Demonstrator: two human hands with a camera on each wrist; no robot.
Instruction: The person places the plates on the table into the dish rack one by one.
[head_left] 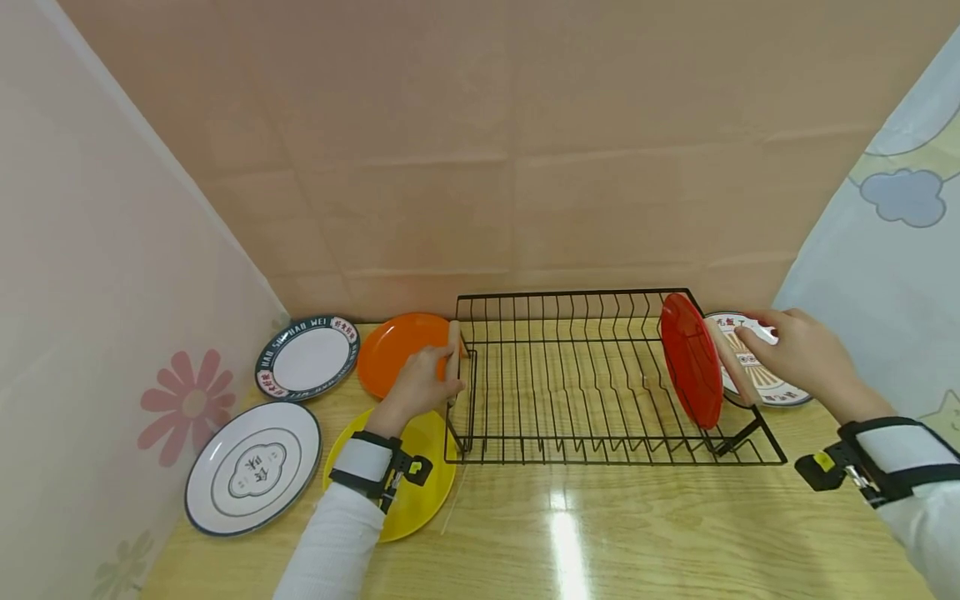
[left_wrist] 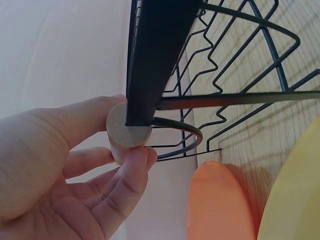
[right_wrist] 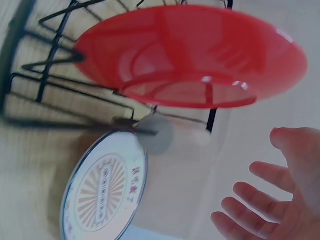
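A black wire dish rack (head_left: 562,438) with wooden end handles stands on the table. My left hand (head_left: 422,382) grips its left wooden handle (left_wrist: 131,131), fingers and thumb curled round the wood. Near the rack's right end a red plate (head_left: 690,362) stands on edge, leaning slightly. My right hand (head_left: 806,354) is beside the right wooden handle (head_left: 733,365), apart from it, with the fingers spread and holding nothing, as the right wrist view shows. Beneath that hand a white plate with a sunburst print (right_wrist: 102,192) lies on the table, partly hidden in the head view.
Left of the rack lie an orange plate (head_left: 397,346), a yellow plate (head_left: 420,500), a white plate with a dark green rim (head_left: 307,358) and a white plate with a blue rim (head_left: 255,471). A brown paper wall (head_left: 510,167) rises behind the rack.
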